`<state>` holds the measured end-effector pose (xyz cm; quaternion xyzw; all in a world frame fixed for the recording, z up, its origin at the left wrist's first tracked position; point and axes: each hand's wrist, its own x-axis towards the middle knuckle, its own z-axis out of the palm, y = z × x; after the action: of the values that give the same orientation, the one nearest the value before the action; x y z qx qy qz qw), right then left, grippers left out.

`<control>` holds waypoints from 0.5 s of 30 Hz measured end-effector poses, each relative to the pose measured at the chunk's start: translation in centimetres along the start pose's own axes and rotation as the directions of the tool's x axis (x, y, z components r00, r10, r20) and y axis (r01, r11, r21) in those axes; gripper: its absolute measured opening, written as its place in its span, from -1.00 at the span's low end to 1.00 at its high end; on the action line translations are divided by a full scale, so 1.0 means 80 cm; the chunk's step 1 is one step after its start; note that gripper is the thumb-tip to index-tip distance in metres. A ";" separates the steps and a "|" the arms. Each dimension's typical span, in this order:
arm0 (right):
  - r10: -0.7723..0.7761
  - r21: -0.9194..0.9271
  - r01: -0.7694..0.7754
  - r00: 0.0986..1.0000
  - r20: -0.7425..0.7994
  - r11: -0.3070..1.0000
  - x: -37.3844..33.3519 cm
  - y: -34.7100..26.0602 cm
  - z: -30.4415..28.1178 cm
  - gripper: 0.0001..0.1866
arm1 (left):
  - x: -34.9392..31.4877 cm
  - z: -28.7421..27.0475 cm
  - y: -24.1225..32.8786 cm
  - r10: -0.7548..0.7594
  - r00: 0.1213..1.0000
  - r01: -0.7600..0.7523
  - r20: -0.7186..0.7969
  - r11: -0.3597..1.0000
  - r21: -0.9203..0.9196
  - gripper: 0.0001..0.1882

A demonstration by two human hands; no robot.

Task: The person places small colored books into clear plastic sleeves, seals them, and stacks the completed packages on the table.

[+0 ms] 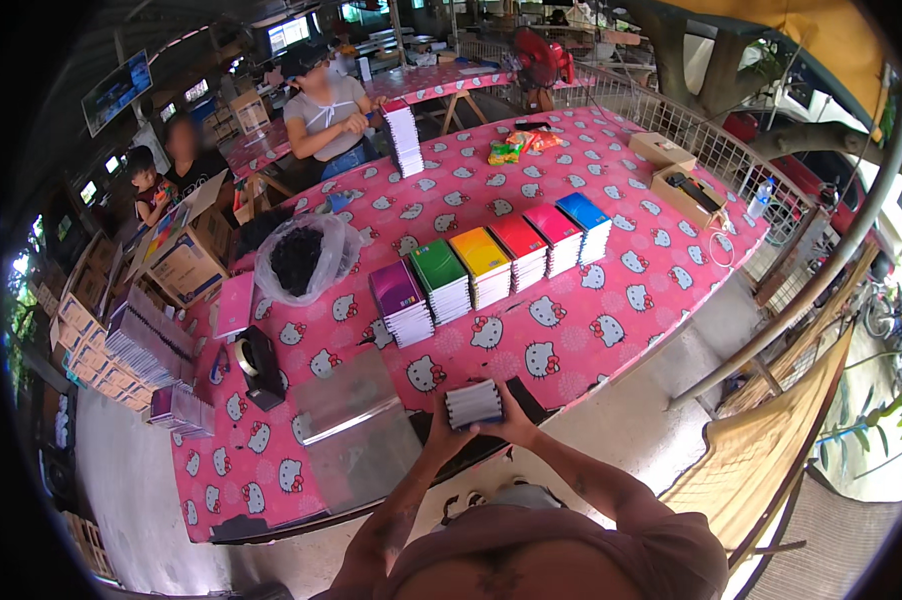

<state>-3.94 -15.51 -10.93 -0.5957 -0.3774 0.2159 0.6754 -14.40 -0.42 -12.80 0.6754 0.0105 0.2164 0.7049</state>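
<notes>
At the table's near edge, my left hand (pixel 444 433) and my right hand (pixel 518 424) grip a small stack of spiral notebooks (pixel 474 404) from either side. Its wire-bound edges face up, and the covers are mostly hidden. Beyond my hands runs a slanting row of notebook stacks: purple (pixel 399 300), green (pixel 440 275), yellow (pixel 481 262), red (pixel 519 247), pink (pixel 554 232) and blue (pixel 584 222). A clear plastic sheet (pixel 356 420) lies flat beside my left forearm.
A black tape dispenser (pixel 260 368) and a plastic bag with black contents (pixel 301 258) stand left on the pink patterned table (pixel 611 300). Further left are cardboard boxes (pixel 186 262) and more notebooks (pixel 151 335). Across the table, a person (pixel 326 110) stands by a tall notebook stack (pixel 404 140).
</notes>
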 end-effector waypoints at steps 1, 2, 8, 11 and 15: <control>0.085 0.111 -0.085 0.996 0.006 0.990 -0.001 -0.001 0.001 0.13 | 0.007 0.001 0.005 -0.008 0.999 0.008 0.031 1.000 -0.003 -0.17; -0.032 0.018 0.032 0.999 -0.001 0.999 0.001 0.012 -0.003 0.11 | 0.011 0.001 0.012 -0.015 0.998 0.016 0.061 1.000 -0.006 -0.17; -0.015 -0.041 0.020 0.994 0.111 0.999 0.009 0.006 -0.011 -0.01 | 0.018 -0.027 0.016 -0.166 0.978 0.120 0.124 0.941 0.316 -0.05; 0.168 -0.118 -0.144 0.959 0.230 0.982 0.018 0.001 -0.026 0.04 | 0.023 -0.046 0.052 -0.063 0.986 -0.059 0.153 0.732 0.678 0.11; 0.058 -0.061 -0.048 0.984 0.166 0.997 0.017 0.041 -0.028 -0.05 | 0.034 0.041 0.133 0.100 0.956 -0.293 0.276 0.307 0.905 0.14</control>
<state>-0.86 -15.35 -13.77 -0.6043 -0.4228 0.2723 0.6180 -14.06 -2.74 -1.57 0.9684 -0.0088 0.1972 0.1525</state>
